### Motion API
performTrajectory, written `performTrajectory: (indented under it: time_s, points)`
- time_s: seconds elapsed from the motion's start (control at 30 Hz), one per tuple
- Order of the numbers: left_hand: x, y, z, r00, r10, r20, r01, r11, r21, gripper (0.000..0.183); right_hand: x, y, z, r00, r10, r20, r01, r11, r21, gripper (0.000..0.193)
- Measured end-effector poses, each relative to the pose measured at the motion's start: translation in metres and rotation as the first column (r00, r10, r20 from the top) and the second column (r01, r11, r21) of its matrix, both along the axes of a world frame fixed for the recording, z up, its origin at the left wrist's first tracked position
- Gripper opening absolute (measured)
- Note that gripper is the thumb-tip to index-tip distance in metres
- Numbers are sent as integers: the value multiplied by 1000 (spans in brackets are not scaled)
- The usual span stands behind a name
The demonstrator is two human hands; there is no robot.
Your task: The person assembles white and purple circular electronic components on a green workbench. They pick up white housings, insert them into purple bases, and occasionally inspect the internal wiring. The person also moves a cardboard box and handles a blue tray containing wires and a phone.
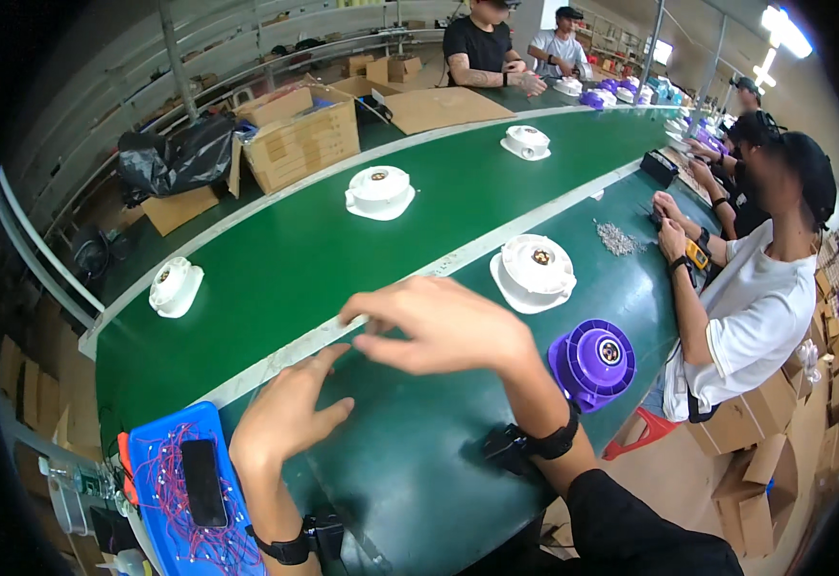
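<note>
My left hand (290, 408) is over the green bench, thumb apart from its fingers, and nothing shows in it. Close beside it, my right hand (443, 326) reaches in from the right with bent, spread fingers, slightly blurred, and it too appears to hold nothing. Beyond my right hand stands a round white plastic housing (533, 273) with a dark hole and brass-coloured contacts on top. A purple housing (594, 365) of similar shape lies right of my right forearm. Left of my left forearm is a blue tray (172, 422) with thin red wires (165, 485) and a black phone (204, 483).
A green conveyor belt (275, 278) carries several white housings (379, 192) past a pale dividing rail (467, 252). A pile of small metal parts (617, 238) lies near a co-worker (755, 288) seated at right. Cardboard boxes (302, 139) stand behind the belt.
</note>
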State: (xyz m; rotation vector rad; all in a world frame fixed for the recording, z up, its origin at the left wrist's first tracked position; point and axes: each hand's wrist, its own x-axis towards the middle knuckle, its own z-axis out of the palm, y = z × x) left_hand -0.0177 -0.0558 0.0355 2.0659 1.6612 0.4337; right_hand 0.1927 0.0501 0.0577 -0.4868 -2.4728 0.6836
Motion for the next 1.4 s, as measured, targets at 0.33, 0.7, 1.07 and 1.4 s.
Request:
performTrajectory:
  time_s: [0.33,0.7,1.07,1.4]
  points:
    - [-3,-1,-4,1000,6,2,-6,1000,13,65,83,122,-97,567,-755,331,778,622,87,48]
    - [-5,-12,-1,999,44,-17,-44,998,-41,64,43,97,-83,652,-446,614,541,840,35,48]
    - [-12,-18,9,999,-37,35,31,990,136,64,-9,14,-29,898,250,363,-161,952,-259,41]
    - [7,-9,-6,997,-51,65,44,994,96,82,175,-38,-61,554,-769,320,700,638,322,72]
